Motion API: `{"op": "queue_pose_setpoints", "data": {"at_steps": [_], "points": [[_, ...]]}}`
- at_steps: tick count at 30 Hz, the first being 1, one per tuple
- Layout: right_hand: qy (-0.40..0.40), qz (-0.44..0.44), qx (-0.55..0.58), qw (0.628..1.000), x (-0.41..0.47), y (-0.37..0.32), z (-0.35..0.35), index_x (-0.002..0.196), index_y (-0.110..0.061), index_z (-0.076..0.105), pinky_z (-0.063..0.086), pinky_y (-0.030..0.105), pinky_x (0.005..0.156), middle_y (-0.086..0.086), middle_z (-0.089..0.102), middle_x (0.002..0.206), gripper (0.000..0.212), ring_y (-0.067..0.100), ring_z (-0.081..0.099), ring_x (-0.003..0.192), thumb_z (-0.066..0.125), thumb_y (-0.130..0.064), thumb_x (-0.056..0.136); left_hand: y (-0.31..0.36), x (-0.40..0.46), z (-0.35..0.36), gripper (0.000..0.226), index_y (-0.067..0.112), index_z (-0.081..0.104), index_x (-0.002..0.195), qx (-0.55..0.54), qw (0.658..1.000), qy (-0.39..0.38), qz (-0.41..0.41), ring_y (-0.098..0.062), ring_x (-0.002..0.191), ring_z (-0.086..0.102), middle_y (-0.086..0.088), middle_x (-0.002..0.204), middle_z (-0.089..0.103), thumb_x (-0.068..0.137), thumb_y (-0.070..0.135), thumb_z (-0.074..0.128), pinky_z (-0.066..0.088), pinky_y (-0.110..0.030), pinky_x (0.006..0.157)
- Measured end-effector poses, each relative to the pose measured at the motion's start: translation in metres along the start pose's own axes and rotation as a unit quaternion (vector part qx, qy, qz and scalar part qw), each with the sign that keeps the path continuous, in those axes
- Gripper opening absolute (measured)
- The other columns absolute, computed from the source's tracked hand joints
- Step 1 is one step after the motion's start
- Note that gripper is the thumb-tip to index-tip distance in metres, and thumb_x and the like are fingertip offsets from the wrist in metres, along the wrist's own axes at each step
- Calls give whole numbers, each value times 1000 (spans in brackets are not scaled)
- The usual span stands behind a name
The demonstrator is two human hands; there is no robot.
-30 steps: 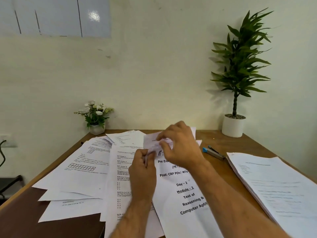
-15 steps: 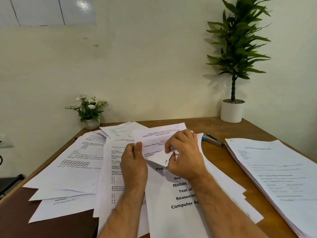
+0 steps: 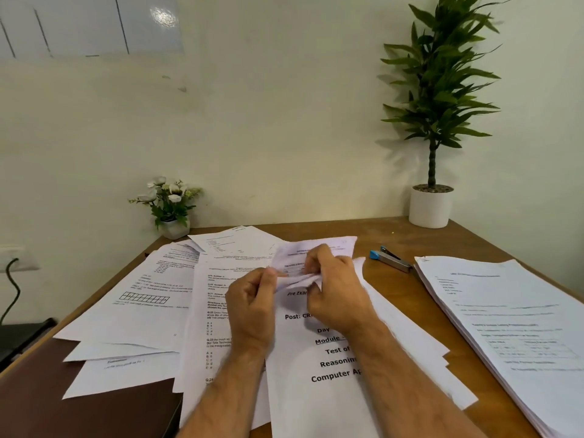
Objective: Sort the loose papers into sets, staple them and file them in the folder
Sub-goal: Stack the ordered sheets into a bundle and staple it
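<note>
Papers [image 3: 331, 368] spread mid-table; left hand [image 3: 252, 308] and right hand [image 3: 338, 295] both pinched crumpled top corner; stapler [image 3: 391, 261] lay far right.

A tall green plant in a white pot [image 3: 429, 207] stands at the wooden table's [image 3: 395, 238] two o'clock corner. A small vase of white flowers [image 3: 169, 203] sits at eleven o'clock, against the pale wall [image 3: 268, 121]. At nine o'clock a dark cable [image 3: 12, 286] hangs from a wall socket [image 3: 14, 256].
</note>
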State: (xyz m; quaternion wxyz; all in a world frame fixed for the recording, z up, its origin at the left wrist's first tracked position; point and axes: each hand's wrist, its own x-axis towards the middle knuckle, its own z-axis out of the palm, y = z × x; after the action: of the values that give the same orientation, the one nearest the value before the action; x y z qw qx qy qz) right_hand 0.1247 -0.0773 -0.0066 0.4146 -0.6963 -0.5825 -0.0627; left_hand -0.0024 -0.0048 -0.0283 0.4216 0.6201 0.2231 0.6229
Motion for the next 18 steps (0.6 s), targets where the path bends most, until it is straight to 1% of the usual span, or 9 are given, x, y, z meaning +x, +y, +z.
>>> {"op": "queue_pose_setpoints", "data": {"at_steps": [2,4,6,8,10,11,13,16,18], "points": [[23,-35,-5,999,-1,0,-1,95,-30,51,44,33,83,-11,62,93,31,10,46,92,58,-8,74,0,2,0,34,26,72,68,52,998,33,-28,-16,58,57,12,59,66,98,17,61,46,-31,57],[61,-89,-22,994,-2,2,-1,83,-25,59,44,34,84,-14,61,80,20,9,49,79,60,-16,65,2,4,0,33,40,73,85,81,994,50,-48,-2,63,61,18,67,69,95,8,66,51,-20,62],[90,-122,-30,988,-2,4,0,75,-23,57,41,30,77,-16,54,76,15,10,47,76,60,-21,60,4,3,-1,46,40,67,116,53,997,31,-54,-1,58,58,10,68,69,92,1,66,49,-19,58],[130,-143,-31,981,0,4,-2,71,-21,53,34,27,72,-13,50,78,15,12,43,80,59,-22,57,7,-2,-1,55,31,57,136,59,998,-7,-8,-2,54,57,9,63,64,92,-1,64,45,-15,54],[185,-154,-21,970,1,7,-3,69,-17,54,34,30,72,-6,51,83,16,15,41,84,61,-17,54,10,-6,-1,39,22,69,122,117,988,-44,94,-3,58,58,14,65,63,89,4,61,47,-18,55],[208,-151,-21,966,2,9,-5,69,-16,55,36,32,73,-3,51,87,18,16,40,87,63,-14,53,10,-8,-1,27,19,74,105,140,980,-59,132,-4,63,60,15,69,65,85,7,59,49,-23,58],[224,-138,-32,964,1,12,-5,70,-15,57,38,35,76,0,51,99,22,16,41,95,65,-12,50,7,-11,-2,16,17,71,79,162,970,-76,165,-9,67,59,12,71,64,81,13,56,47,-29,59],[195,-131,-28,972,0,14,-5,70,-16,57,36,36,89,2,58,115,22,19,48,108,64,-13,49,5,-9,-4,15,18,59,67,197,961,-78,178,-13,62,49,9,64,52,79,20,51,39,-32,54],[173,-130,-7,976,2,12,-5,70,-16,54,38,37,87,-4,64,107,20,17,53,105,61,-13,52,5,-9,-5,15,22,51,64,206,959,-71,180,-14,60,45,10,61,46,79,22,51,34,-29,53]]}}
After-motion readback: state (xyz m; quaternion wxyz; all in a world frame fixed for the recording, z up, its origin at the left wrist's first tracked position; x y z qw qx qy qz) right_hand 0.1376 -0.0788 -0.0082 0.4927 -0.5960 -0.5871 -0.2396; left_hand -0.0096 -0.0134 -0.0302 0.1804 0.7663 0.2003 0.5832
